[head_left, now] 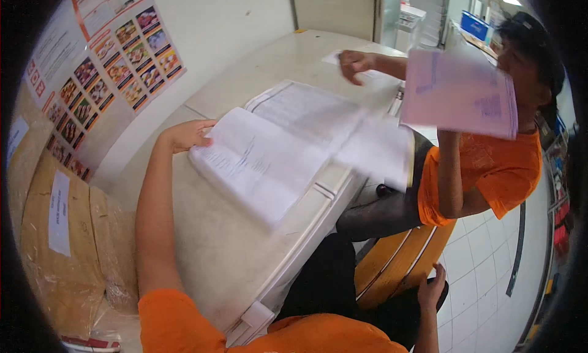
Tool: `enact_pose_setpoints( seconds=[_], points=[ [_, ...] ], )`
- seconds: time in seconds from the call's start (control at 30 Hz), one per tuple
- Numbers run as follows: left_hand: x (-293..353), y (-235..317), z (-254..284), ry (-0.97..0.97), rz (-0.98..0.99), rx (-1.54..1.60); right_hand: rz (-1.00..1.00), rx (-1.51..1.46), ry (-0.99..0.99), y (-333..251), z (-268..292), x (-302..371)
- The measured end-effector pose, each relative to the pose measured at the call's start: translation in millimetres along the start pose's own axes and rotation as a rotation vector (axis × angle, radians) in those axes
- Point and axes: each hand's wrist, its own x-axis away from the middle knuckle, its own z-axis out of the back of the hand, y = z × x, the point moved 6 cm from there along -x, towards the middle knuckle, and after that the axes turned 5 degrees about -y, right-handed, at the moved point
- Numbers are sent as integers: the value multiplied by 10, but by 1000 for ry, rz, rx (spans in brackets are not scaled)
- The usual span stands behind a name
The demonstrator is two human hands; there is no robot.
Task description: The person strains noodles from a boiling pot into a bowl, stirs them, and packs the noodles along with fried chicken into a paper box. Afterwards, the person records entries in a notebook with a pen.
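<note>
At the left edge of an open sheaf of printed papers (263, 163) on the table, my left hand (188, 136) has its fingers and thumb closed on the page margin. My right hand (432, 287) is raised over my lap, fingers apart and holding nothing. More printed pages (300, 108) lie on the far side of the sheaf. A white sheet (380, 149), smeared by motion, sticks out past the table's right edge. Across from me, a person in an orange shirt (484, 169) holds up a pinkish printed sheet (456, 92); their other hand (355, 66) is over the table.
Plastic-wrapped cardboard boxes (67, 230) stand at my left, below a wall poster (116, 65) with food pictures. The pale table (226, 261) runs away from me. A slatted wooden bench (398, 261) is at the right, on white floor tiles (484, 279). Farther back sits a blue basket (474, 26).
</note>
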Motion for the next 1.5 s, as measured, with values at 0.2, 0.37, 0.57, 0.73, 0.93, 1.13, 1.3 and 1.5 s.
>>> enact_pose_setpoints(
  seconds=[0.2,0.37,0.57,0.73,0.93,1.13,1.3,1.5],
  points=[
    [435,-86,-37,-152,170,-109,613,-503,-8,-2748,439,-554],
    [532,-136,-28,-160,181,-66,-131,-1407,-383,-3123,-139,-824],
    [650,-72,221,-66,431,-312,-596,-1542,-779,-2683,-737,-873],
    [329,209,249,116,250,-523,-657,-1785,-901,-2861,-1017,-771],
    [-433,429,-208,488,-36,-564,-119,-1279,-621,-2914,-182,-1010],
    [-271,372,-189,139,167,-830,78,-630,-457,-2847,863,-1124],
    [-200,539,-230,42,249,-829,244,-662,-283,-2895,1708,-1185],
    [-359,469,-377,614,64,-585,481,-538,2,-4249,2022,-1771]
  ],
)
